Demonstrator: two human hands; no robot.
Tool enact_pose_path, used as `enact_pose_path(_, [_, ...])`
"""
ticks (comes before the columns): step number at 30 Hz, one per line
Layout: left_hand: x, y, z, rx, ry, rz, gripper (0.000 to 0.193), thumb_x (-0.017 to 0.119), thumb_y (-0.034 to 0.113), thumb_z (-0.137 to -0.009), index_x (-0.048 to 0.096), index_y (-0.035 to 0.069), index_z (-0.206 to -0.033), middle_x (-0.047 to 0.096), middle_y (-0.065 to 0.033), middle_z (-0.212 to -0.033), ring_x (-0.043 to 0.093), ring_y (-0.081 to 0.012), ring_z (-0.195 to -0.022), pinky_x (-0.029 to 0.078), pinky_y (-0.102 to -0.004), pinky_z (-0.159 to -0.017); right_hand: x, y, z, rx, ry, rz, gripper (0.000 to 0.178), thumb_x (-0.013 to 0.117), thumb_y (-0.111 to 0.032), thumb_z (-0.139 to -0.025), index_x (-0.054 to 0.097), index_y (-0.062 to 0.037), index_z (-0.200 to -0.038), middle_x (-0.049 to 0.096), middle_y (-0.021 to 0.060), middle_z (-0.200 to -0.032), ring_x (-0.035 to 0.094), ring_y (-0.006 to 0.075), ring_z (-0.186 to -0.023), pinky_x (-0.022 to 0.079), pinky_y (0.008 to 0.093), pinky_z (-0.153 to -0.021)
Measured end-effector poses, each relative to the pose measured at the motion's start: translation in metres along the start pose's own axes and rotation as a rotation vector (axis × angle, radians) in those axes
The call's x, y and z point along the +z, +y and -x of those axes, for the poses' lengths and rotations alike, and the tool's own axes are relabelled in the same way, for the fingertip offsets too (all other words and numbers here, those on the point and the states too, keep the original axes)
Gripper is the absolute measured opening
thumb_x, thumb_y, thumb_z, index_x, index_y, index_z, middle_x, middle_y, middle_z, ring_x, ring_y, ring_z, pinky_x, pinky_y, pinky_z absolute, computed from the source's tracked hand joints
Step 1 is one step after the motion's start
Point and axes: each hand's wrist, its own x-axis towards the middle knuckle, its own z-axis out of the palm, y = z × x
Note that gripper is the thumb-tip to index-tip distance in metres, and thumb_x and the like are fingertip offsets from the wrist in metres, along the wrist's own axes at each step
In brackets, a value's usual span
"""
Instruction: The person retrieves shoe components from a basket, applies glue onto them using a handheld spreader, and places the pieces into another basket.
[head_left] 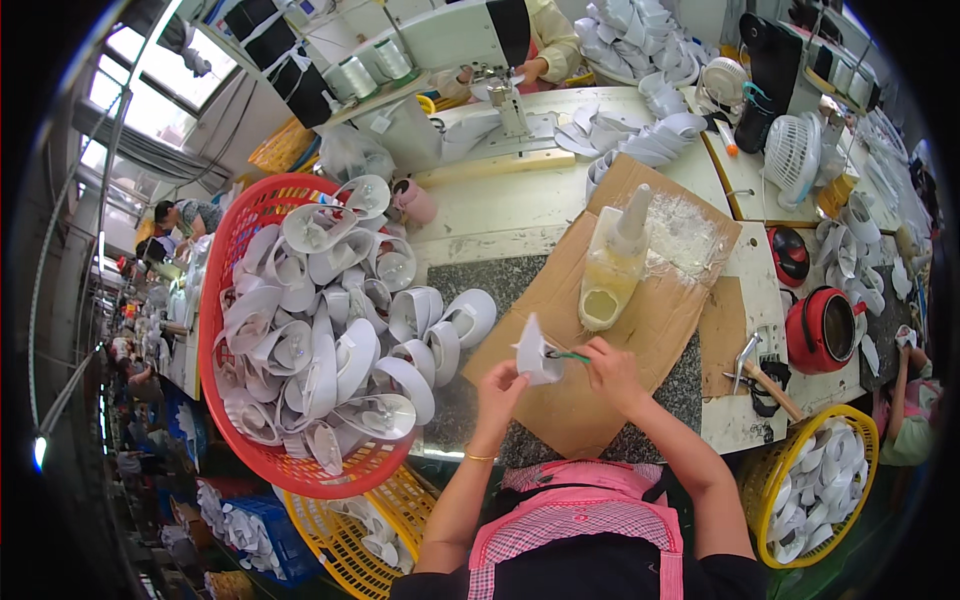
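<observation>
White curved piece of thin sheet material (pixel 541 357) is what I watch through the head view, held up over the near part of a creased brown cardboard sheet (pixel 590 405). I see the left hand (pixel 502 388) pinching its near left edge between thumb and fingers. The right hand (pixel 613 374) is closed on a slim green stick-like tool (pixel 570 356), pointed left at the piece; I cannot tell whether its tip touches.

Just beyond, on the cardboard, I make out a cut-open translucent plastic container with yellowish contents (pixel 612 275). To the left stands a round red plastic basket (pixel 345 485), heaped with looped white pieces (pixel 335 345). On the right I find a wooden-handled hammer (pixel 775 388), a round red pot (pixel 820 332) and, nearer, a yellow plastic basket (pixel 870 440) of white parts (pixel 822 480). At the far side, a co-worker's hand (pixel 533 70) is beside a white sewing machine (pixel 450 50).
</observation>
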Motion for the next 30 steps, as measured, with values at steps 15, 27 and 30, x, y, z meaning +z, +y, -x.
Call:
enact_pose_path(15, [-0.037,-0.090,0.067,0.085,0.018,-0.079,0.049,0.063,-0.011,-0.078,0.046,0.000,-0.122,0.053,-0.0092,-0.125,0.055,-0.0195,-0.117,0.045,-0.0313,-0.099,0.040,-0.019,0.041,0.184,0.280,-0.314,0.025,0.062,-0.001,-0.077,0.065,-0.0107,-0.100,0.061,0.0100,-0.087,0.062,0.0333,-0.071,0.049,0.0402,-0.059])
enact_pose_path(27, [-0.065,-0.093,0.082,-0.123,0.099,-0.069,0.024,0.065,0.004,-0.089,0.059,-0.003,-0.112,0.065,-0.0061,-0.104,0.062,-0.0122,-0.097,0.048,-0.0253,-0.087,0.060,-0.038,0.056,0.164,0.290,-0.389,0.010,0.064,-0.008,-0.085,0.065,-0.0026,-0.094,0.058,0.0157,-0.077,0.056,0.0328,-0.061,0.042,0.0395,-0.053])
enact_pose_path(30, [-0.061,-0.106,0.083,-0.101,0.076,0.008,0.027,0.064,0.006,-0.091,0.059,-0.004,-0.115,0.066,-0.0059,-0.106,0.062,-0.0122,-0.097,0.048,-0.0256,-0.087,0.065,-0.041,0.071,0.132,0.024,-0.429,0.012,0.061,-0.008,-0.086,0.064,-0.0025,-0.096,0.060,0.0188,-0.083,0.060,0.0388,-0.071,0.047,0.0434,-0.061])
